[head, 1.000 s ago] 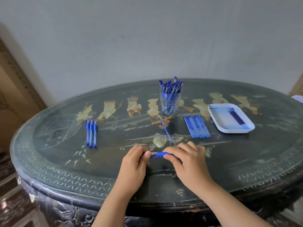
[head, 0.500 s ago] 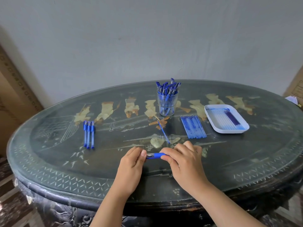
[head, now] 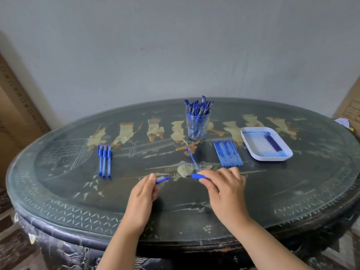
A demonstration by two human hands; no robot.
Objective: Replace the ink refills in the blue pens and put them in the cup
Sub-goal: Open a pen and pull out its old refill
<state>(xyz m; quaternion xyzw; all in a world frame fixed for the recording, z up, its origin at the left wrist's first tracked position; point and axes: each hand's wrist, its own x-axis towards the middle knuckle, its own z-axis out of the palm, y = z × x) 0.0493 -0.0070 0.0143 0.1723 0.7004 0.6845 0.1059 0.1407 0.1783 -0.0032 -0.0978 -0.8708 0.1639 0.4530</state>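
My left hand (head: pixel 143 193) pinches the pen cap (head: pixel 163 179) just above the table. A short gap to its right, my right hand (head: pixel 224 187) grips the blue pen (head: pixel 196 176), of which only the blue grip end shows past my fingers. A single refill (head: pixel 192 157) lies slanted on the table behind the hands. The clear cup (head: pixel 197 125) at the back centre holds several capped blue pens. Three blue pens (head: pixel 104 161) lie side by side at the left. A row of several new refills (head: pixel 227 153) lies right of the cup.
A white tray (head: pixel 251 148) with several used refills sits at the right rear. The dark oval table (head: pixel 58 191) has a rounded front edge close to my arms. A wall stands right behind it, and cardboard boxes flank both sides.
My hands have pulled apart: the cap came off in my left hand, which moved left, while my right hand keeps the pen body.
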